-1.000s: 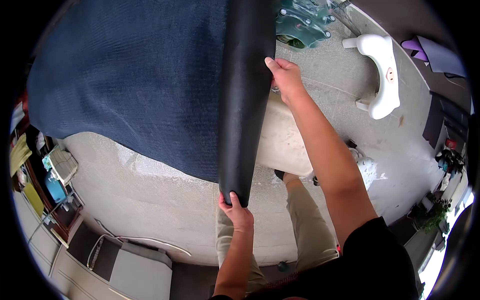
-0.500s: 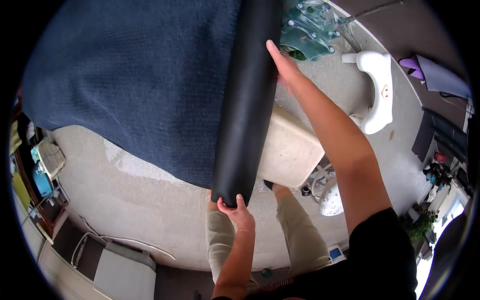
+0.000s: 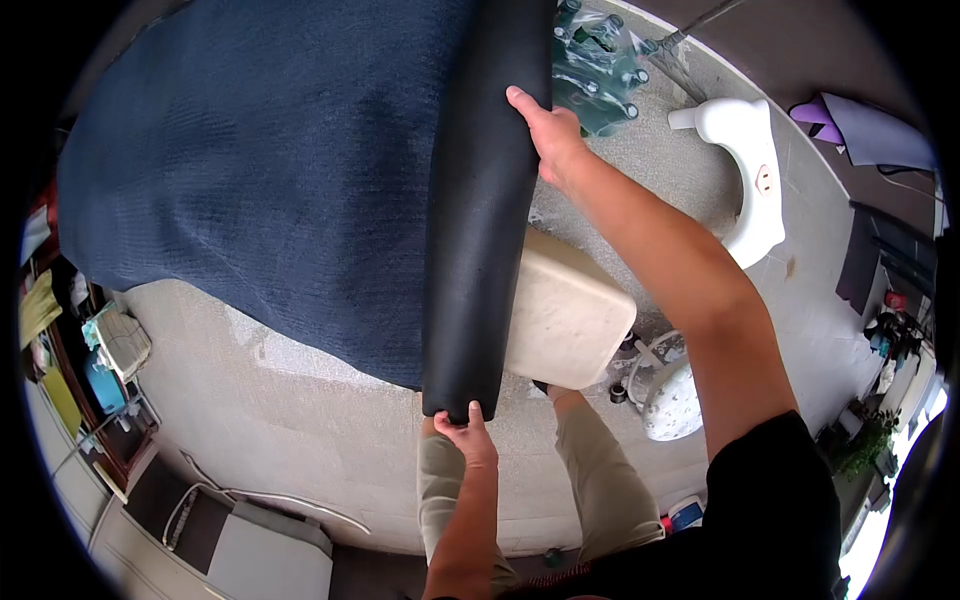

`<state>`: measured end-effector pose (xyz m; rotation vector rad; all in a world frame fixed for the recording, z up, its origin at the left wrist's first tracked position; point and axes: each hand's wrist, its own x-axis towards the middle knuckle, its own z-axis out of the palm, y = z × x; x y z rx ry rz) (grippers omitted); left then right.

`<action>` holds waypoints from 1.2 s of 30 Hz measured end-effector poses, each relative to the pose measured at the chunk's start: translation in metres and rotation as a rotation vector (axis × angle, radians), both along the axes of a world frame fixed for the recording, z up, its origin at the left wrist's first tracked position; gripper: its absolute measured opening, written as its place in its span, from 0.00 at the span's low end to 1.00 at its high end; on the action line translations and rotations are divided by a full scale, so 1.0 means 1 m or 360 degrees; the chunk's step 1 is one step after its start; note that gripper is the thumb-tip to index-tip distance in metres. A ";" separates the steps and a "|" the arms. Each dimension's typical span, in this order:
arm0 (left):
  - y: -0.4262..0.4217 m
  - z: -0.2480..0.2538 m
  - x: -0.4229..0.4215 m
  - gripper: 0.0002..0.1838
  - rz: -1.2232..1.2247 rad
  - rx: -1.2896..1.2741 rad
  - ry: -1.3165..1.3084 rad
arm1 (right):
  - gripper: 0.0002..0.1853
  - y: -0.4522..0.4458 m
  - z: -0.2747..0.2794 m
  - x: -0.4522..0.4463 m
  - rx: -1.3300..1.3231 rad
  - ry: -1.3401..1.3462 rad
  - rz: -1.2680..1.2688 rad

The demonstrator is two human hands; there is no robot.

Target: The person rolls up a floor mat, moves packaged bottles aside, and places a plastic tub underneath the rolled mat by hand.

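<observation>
A large dark blue textured sheet [image 3: 260, 180] spreads over the upper left, and its right side meets a smooth black rolled part [image 3: 478, 220] that runs from the top down toward my legs. My left hand [image 3: 468, 438] grips the roll's lower end, thumb on top and fingers at the edge. Higher up, my right hand [image 3: 550, 135] holds the roll's right edge, thumb lying on the black surface and the other fingers partly hidden. A cream-coloured block-like object [image 3: 570, 315] lies just right of the roll, partly covered by it.
Green bottles in clear plastic [image 3: 600, 75] lie at the top. A white curved stool [image 3: 745, 170] stands at the right, near a purple rolled mat [image 3: 870, 130]. A white speckled object [image 3: 675, 400] is below my right arm. A cluttered shelf [image 3: 85, 370] is at the left.
The roll has shifted slightly left in view and stands more upright. My right hand's thumb has moved further onto the black surface. Both hands stay on the roll.
</observation>
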<state>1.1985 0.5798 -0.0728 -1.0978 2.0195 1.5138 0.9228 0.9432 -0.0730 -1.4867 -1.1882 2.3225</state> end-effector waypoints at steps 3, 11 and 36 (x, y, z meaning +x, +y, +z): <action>-0.012 -0.008 0.005 0.28 -0.0031 0.0050 -0.0017 | 0.24 -0.002 0.021 0.015 -0.0021 0.0042 -0.0027; -0.017 -0.007 0.011 0.27 -0.0204 -0.0063 0.0028 | 0.26 0.001 0.020 0.061 0.0049 0.0338 -0.0096; -0.036 -0.017 -0.043 0.41 0.0754 0.0516 -0.1002 | 0.31 -0.036 0.060 -0.007 0.2466 -0.0236 0.3255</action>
